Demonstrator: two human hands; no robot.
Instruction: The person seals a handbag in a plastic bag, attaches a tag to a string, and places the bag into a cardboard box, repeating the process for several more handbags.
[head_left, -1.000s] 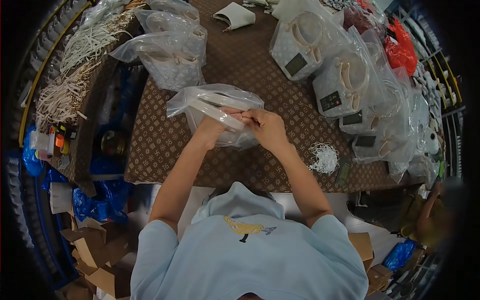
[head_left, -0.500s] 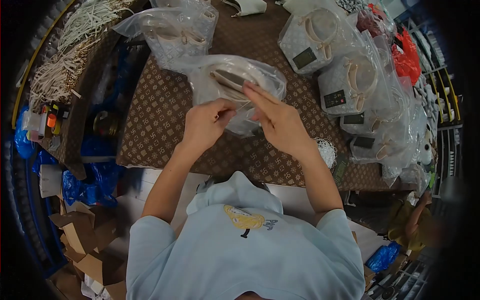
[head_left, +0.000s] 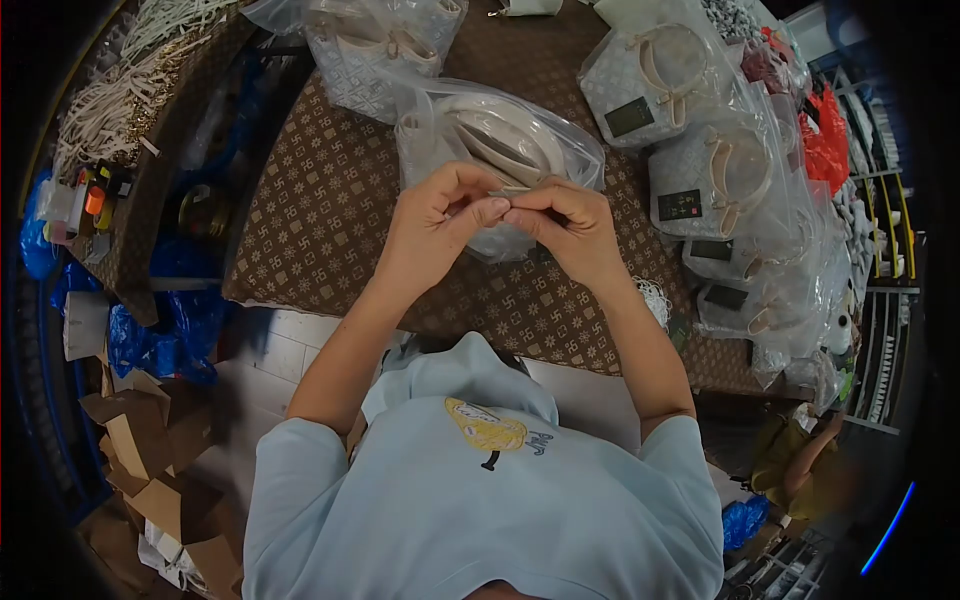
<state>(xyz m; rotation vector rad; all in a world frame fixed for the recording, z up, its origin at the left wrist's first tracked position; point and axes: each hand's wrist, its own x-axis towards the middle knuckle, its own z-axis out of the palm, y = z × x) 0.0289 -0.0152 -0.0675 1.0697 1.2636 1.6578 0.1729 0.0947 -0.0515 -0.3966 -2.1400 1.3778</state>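
A pale handbag with a cream handle lies in a clear plastic bag on the patterned brown table cover. Over its near side, my left hand and my right hand meet fingertip to fingertip. Both are closed in a pinch around a thin, whitish bit at the fingertips, too small to make out. The hands hide the lower part of the handbag.
Several plastic-wrapped handbags with dark tags crowd the right; another wrapped handbag lies back left. White string sits near my right forearm. Cream straps heap at left. Cardboard boxes stand lower left; a person is lower right.
My right hand, earlier with fingers stretched out over the handbag, now pinches against my left fingertips. My left hand has moved slightly right and up. The view has shifted a little.
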